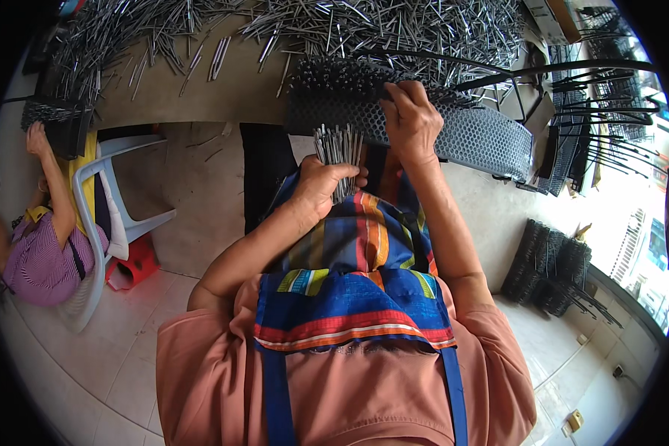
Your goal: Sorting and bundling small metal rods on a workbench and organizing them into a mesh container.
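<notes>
My left hand (318, 183) is closed around a bundle of thin metal rods (337, 146), held upright over my lap with their tips fanned out above the thumb. Just ahead lies a long perforated metal rack (479, 140), its surface full of small round holes. Dark rod ends (334, 79) stand packed along its far left part. At the rack's near side, my right hand (415, 125) has its fingers curled together in a pinch. Whatever they hold, if anything, is too small to make out.
Loose metal rods (394, 30) lie heaped across the table (223, 100). Black wire racks (572, 141) stand at the right. Dark mesh rolls (546, 267) rest on the floor. To the left, another person (52, 245) works beside a pale plastic chair (89, 193).
</notes>
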Demonstrator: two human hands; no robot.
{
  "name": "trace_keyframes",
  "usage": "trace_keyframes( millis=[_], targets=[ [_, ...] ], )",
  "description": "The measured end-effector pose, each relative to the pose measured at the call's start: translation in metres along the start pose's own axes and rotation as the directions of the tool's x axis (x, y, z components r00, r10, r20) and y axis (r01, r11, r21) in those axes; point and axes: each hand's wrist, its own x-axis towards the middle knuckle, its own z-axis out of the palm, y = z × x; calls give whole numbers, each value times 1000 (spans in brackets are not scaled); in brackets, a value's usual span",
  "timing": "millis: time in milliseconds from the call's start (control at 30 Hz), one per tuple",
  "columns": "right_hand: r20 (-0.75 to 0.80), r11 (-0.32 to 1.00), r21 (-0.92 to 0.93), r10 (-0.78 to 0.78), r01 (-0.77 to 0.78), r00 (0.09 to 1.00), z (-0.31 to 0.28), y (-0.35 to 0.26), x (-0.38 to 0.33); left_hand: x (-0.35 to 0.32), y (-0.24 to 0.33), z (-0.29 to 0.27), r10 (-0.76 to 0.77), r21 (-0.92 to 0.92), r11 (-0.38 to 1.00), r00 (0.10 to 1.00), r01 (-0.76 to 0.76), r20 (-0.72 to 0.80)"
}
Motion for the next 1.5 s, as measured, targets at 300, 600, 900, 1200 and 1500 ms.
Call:
trace_keyframes(
  millis=[300, 600, 900, 1200, 1500],
  targets=[
    [653, 555, 425, 359, -715, 667, -17, -9, -27, 3, 5, 11, 33, -20, 999, 986, -30, 161],
    [48, 479, 786, 584, -392, 810, -22, 7, -19, 4, -5, 3, -28, 32, 999, 999, 29, -32],
    [-49, 780, 581, 318, -232, 947, 4, 17, -16, 7, -3, 16, -29, 24, 999, 999, 30, -15],
    [-32, 957, 252, 154, -141, 988, 3, 11, -8, 11, -5, 19, -62, -34, 997, 998, 62, 22],
    [211, 884, 320, 286, -342, 935, -12, 15, -25, 12, -4, 23, -27, -52, 998, 998, 30, 51]
  ],
)
